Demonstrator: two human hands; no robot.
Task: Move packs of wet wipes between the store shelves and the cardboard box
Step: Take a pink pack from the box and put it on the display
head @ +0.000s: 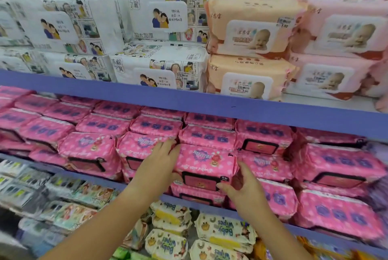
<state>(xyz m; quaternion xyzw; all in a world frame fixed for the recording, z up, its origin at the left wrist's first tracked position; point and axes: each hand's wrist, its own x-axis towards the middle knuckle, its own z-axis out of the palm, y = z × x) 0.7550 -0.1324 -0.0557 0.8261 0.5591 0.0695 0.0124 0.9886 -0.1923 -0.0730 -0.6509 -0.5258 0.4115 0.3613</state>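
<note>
Flat-fingered, my left grip (162, 155) presses one side of the pink pack (206, 162); my right grip (241, 188) curls round the other.

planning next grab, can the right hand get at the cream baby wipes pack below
Probably yes: the cream Baby Wipes pack sits uncovered just below the right hand, though that hand now grips the pink pack.
</note>
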